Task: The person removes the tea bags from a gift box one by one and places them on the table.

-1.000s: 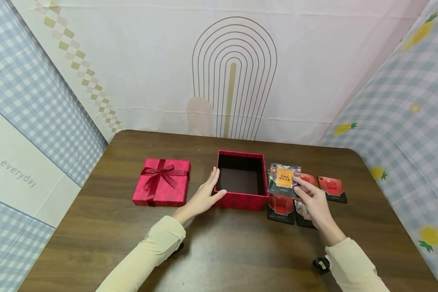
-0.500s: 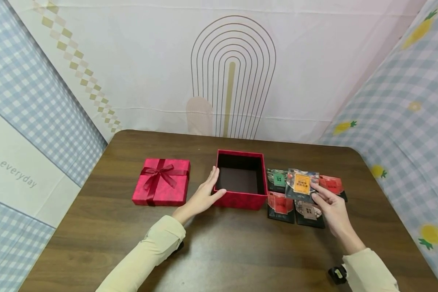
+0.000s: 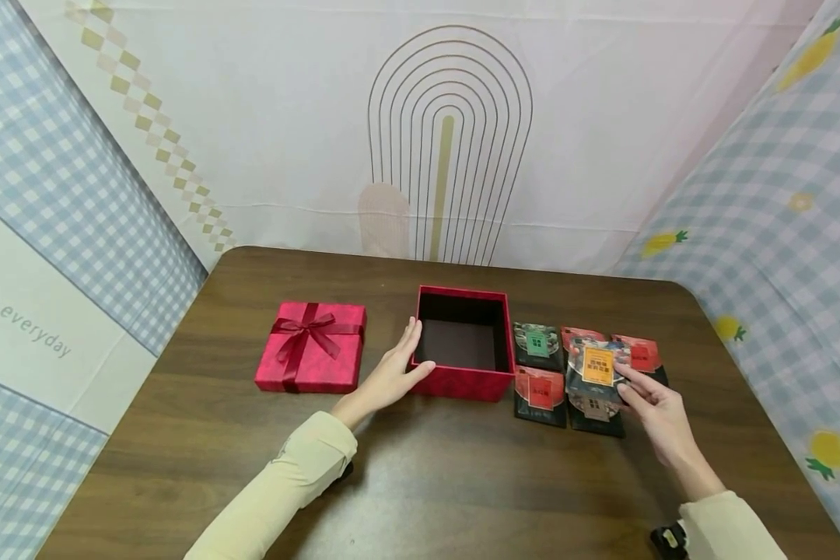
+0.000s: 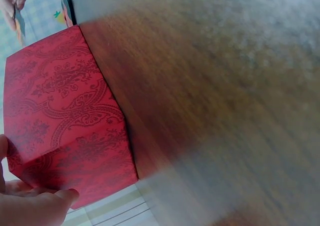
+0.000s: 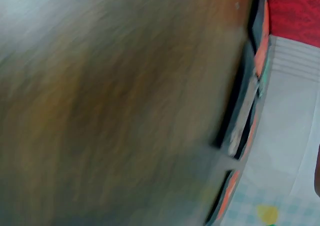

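Observation:
My left hand [image 3: 392, 373] rests against the left side of an uncovered red gift box [image 3: 465, 383], its thumb near the front corner. In the left wrist view the thumb lies on the box's patterned red wall [image 4: 70, 96]. My right hand [image 3: 661, 412] pinches the right edge of a dark sachet with an orange label [image 3: 593, 367] between thumb and fingers. That sachet is over others on the table, partly covering a red sachet [image 3: 575, 336] and a grey-labelled sachet [image 3: 593, 411]. Around it lie a green-labelled sachet [image 3: 536, 342] and red sachets [image 3: 540, 394] at left and right.
A red lid with a ribbon bow [image 3: 311, 350] lies left of the box on the brown wooden table [image 3: 434, 474]. Patterned cloths hang behind the table [image 3: 287, 117] and along both sides.
My right hand has moved right with the orange-labelled sachet, uncovering the green-labelled sachet near the box. The left hand has stayed at the box.

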Available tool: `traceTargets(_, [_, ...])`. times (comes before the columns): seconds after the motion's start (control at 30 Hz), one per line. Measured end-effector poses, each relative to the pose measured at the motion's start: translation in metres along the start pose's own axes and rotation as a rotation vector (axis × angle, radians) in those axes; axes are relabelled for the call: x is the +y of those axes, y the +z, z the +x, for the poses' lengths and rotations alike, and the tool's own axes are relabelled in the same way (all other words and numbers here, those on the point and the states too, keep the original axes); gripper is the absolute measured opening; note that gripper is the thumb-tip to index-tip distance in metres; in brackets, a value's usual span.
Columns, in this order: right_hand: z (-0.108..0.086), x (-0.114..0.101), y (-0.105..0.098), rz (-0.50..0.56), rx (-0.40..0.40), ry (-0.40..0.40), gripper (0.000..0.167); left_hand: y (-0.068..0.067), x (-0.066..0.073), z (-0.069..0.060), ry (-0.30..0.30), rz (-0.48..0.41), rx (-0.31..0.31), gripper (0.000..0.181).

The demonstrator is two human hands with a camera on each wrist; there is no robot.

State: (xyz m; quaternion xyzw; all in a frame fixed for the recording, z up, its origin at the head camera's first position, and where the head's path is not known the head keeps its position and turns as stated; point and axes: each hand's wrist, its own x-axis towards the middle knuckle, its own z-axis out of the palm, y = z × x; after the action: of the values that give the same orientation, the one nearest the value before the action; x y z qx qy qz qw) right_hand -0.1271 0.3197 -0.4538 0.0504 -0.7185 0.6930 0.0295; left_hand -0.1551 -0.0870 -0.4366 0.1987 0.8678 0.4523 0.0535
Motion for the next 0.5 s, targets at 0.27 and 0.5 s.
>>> traceTargets(0.27, [-0.013, -0.002, -0.013, -0.054, -0.004, 0.048, 0.033, 0.000, 0.001, 0.000, -0.003, -0.003, -0.002, 0.073])
traceTargets(0.5, [-0.019, 0.002, -0.028, -0.046, -0.012, 0.104, 0.033, 0.000, 0.001, 0.000, -0.012, 0.001, 0.000, 0.072])
